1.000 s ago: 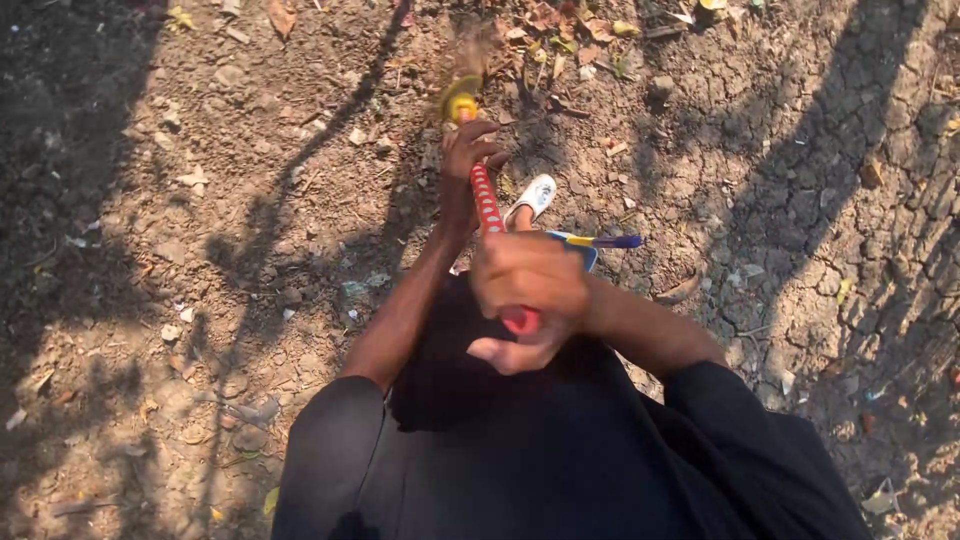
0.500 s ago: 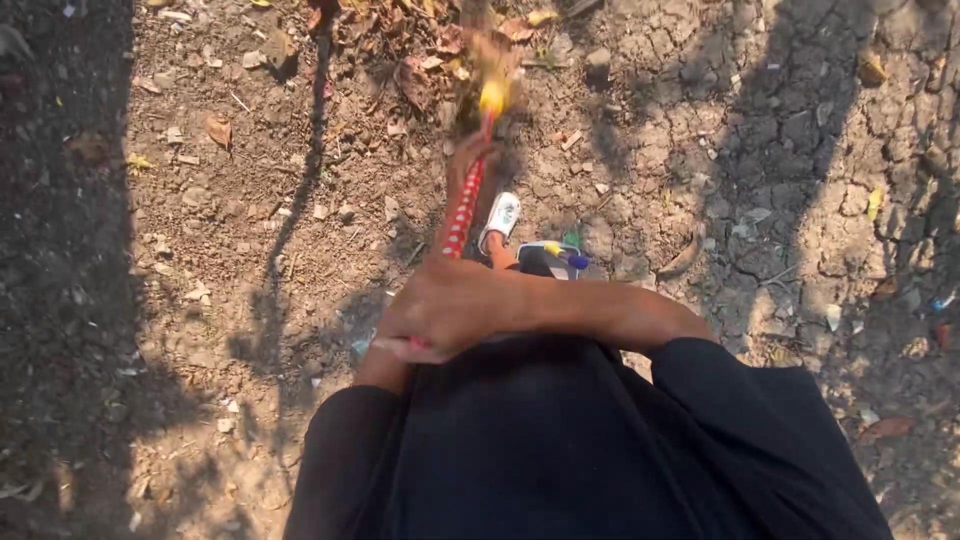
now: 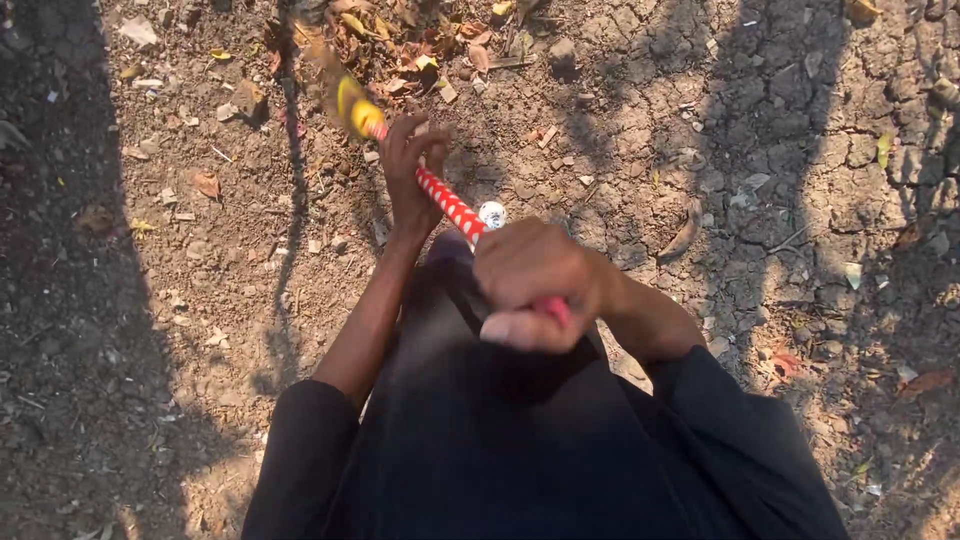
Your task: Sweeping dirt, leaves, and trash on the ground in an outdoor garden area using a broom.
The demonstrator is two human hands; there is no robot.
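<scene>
Both hands [image 3: 528,282] closed around red-white broom handle [image 3: 452,207]

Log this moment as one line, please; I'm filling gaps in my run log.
left hand: grips red-and-white broom handle low | right hand: grips its top | yellow collar over dry leaves | cracked dirt

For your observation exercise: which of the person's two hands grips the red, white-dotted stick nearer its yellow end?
The left hand, stretched out toward the yellow end of the stick; the right hand clasps the near end.
</scene>
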